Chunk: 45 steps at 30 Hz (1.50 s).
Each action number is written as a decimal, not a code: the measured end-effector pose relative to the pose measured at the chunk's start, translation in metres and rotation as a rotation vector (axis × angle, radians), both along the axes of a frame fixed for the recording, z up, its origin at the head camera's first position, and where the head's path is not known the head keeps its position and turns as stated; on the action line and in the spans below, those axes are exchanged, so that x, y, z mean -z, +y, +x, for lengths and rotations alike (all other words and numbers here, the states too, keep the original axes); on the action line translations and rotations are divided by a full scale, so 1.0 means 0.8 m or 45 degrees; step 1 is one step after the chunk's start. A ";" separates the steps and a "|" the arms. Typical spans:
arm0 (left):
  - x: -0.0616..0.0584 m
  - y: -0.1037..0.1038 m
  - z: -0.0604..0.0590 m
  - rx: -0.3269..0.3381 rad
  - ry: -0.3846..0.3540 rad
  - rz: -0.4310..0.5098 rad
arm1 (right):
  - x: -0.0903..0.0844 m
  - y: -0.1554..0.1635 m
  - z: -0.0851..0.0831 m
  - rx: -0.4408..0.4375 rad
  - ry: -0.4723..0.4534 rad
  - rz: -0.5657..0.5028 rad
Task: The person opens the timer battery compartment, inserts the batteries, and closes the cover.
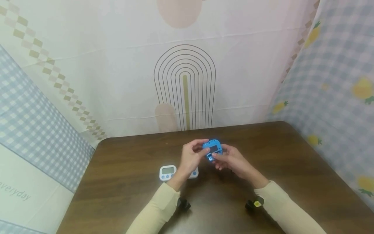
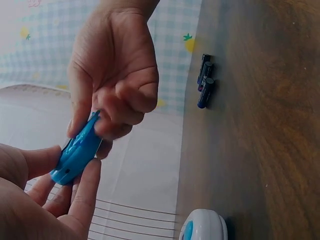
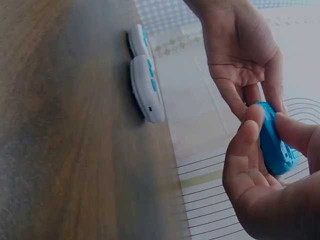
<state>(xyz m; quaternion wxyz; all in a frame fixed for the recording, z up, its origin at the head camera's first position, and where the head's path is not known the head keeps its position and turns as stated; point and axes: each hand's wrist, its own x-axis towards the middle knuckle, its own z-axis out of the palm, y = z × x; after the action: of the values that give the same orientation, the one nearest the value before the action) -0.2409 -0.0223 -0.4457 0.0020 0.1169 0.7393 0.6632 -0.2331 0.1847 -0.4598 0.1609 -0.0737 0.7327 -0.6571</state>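
Note:
Both hands hold a small blue timer (image 1: 213, 149) above the middle of the brown table (image 1: 292, 162), its dark screen towards me. My left hand (image 1: 204, 147) pinches its left edge between thumb and fingers. My right hand (image 1: 219, 156) pinches its right and lower edge. In the left wrist view the blue timer (image 2: 77, 150) shows edge-on, between the right hand (image 2: 115, 85) above and the left hand's fingers (image 2: 85, 185) below. In the right wrist view the blue timer (image 3: 272, 142) sits between the right hand's thumb and fingers, with the left hand (image 3: 245, 60) above it.
A white timer with blue buttons (image 1: 168, 172) lies on the table left of my left wrist, and a second one (image 1: 194, 174) is partly hidden behind that wrist. Several dark batteries (image 2: 205, 80) lie together near the table's right edge. Patterned cloth walls surround the table.

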 end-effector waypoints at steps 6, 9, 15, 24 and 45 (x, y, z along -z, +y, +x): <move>0.005 0.002 -0.002 -0.047 0.040 0.024 | 0.004 0.000 0.001 0.139 -0.008 -0.060; 0.006 0.001 -0.003 -0.062 0.046 0.040 | 0.004 -0.002 0.002 0.172 0.011 -0.082; 0.007 -0.004 -0.005 -0.136 0.033 0.046 | 0.002 -0.003 0.001 0.212 0.070 -0.014; -0.001 -0.006 -0.004 -0.158 -0.031 0.036 | -0.002 0.005 -0.001 0.123 0.157 0.171; -0.005 -0.007 -0.002 -0.097 -0.080 0.080 | 0.009 0.009 -0.007 0.067 0.351 0.531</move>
<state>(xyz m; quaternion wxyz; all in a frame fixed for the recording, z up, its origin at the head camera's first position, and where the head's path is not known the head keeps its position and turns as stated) -0.2427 -0.0276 -0.4415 -0.0037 0.0679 0.7216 0.6889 -0.2386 0.1918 -0.4672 0.0540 -0.1088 0.8691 -0.4796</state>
